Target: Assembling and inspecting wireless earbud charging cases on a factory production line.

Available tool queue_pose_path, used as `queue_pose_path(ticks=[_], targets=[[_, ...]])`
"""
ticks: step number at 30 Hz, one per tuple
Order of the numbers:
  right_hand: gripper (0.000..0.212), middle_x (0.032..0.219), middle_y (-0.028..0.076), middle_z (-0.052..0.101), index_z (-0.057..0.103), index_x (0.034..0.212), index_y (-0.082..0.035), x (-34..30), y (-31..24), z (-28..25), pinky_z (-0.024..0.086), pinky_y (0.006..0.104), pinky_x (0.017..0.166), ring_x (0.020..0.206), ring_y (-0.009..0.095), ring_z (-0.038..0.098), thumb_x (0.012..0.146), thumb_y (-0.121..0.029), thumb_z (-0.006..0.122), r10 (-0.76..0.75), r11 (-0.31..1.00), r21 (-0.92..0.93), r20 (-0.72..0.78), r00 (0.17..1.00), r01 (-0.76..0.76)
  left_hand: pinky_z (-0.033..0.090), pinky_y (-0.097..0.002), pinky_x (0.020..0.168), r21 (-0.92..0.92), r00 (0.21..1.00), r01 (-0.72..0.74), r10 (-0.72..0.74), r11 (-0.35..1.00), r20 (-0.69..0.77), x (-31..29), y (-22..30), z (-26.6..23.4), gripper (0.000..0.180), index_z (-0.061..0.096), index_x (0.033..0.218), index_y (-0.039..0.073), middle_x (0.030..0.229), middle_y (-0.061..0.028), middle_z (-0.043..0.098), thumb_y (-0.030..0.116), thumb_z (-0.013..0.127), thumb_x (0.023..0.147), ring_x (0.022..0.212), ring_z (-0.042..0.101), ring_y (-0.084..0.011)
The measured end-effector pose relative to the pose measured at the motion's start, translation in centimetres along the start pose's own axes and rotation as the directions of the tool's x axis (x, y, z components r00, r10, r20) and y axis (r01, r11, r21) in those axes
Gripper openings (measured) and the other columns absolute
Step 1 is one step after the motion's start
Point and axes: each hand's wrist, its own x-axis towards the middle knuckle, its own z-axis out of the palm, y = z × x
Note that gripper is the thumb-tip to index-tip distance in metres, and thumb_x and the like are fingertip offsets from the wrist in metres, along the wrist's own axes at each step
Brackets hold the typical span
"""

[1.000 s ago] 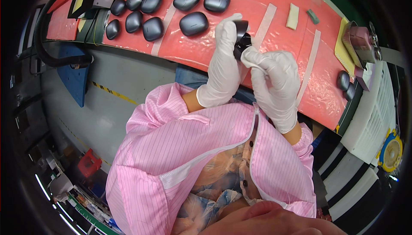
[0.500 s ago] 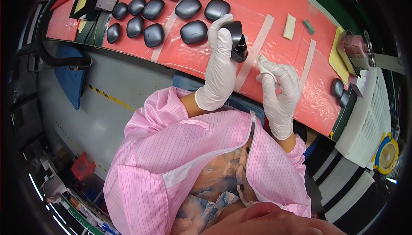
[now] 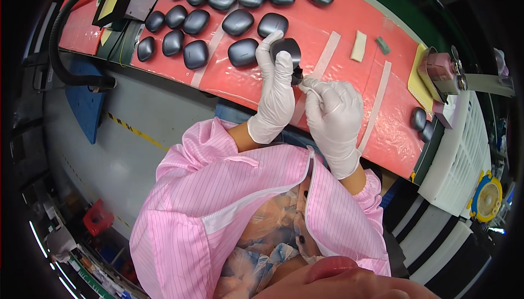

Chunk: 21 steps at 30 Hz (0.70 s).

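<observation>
My left hand [image 3: 274,97], in a white glove, is closed around a dark grey rounded case [image 3: 287,49] that looks like an earbud charging case. The case stands open, its glossy black inner part facing right. My right hand [image 3: 335,119], also gloved, pinches what looks like a small white cloth; the fingers cover most of it. Its fingertips touch the lower black part of the case, close beside my left hand. Several similar closed cases [image 3: 242,52] lie in loose rows to the left and beyond.
A red mat [image 3: 393,135] with pale tape strips covers the bench. Toward the right lie a cream strip [image 3: 358,46], a small green block [image 3: 382,45], a yellow pad [image 3: 419,83] and two more cases [image 3: 418,118]. A black flexible hose [image 3: 50,42] arches at left.
My right hand has moved left and up, bringing its pinched fingertips from apart to against the open case. My left hand keeps hold of the case, which has tilted slightly.
</observation>
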Motion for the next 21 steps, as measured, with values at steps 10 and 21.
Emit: queue_pose_path(ticks=[10,21], targets=[[0.026,0.077,0.006,0.059,0.068,0.104,-0.003,-0.5,2.9,-0.1,0.043,0.0266,0.063,0.065,0.015,0.05,0.079,0.003,0.062,0.194,0.966,0.171,0.017,0.981,-0.194,0.046,-0.0258,0.071,-0.519,0.941,0.309,-0.178,0.797,0.286,0.6,1.9,-2.4,0.058,0.047,0.123,0.001,0.098,-0.009,0.057,0.052,0.035,0.098,0.084,0.058,-0.0166],[0.03,0.072,0.005,0.056,0.067,0.101,-0.006,-1.3,4.4,1.2,0.042,0.0326,0.064,0.066,0.02,0.049,0.074,0.007,0.063,0.175,0.985,0.005,-0.108,0.979,-0.175,0.052,-0.0309,0.058,-0.766,0.761,0.142,-0.564,0.627,-0.32,3.1,0.2,-34.9,0.052,0.057,0.096,0.001,0.075,-0.0111,0.059,0.052,0.057,0.086,0.068,0.06,-0.0243]])
